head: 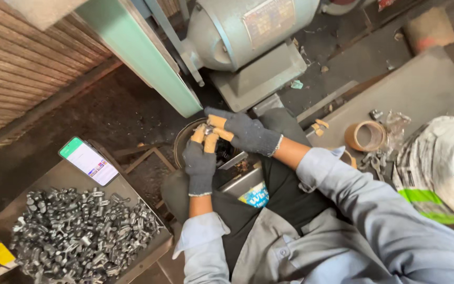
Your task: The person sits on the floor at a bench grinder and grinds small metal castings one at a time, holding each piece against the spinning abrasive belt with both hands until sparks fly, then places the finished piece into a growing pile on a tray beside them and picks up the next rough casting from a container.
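Fingertips (209, 138) of both gloved hands, the left hand (199, 160) and right hand (244, 131), pinch a small metal part (207, 129) over the round dark pan (185, 138) below the bench grinder (248, 31), seemingly mid-inspection, so steady grip matters while the heap of parts (80, 231) waits nearby.

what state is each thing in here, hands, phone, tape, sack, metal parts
left hand: gloved, pinching a small metal piece
right hand: gloved, gripping the same piece from above
phone: screen lit, lying flat
metal parts: heaped loose on a tray
tape roll: lying flat, hole up
sack: open, slumped
grinder: wheel hidden, cannot tell if running
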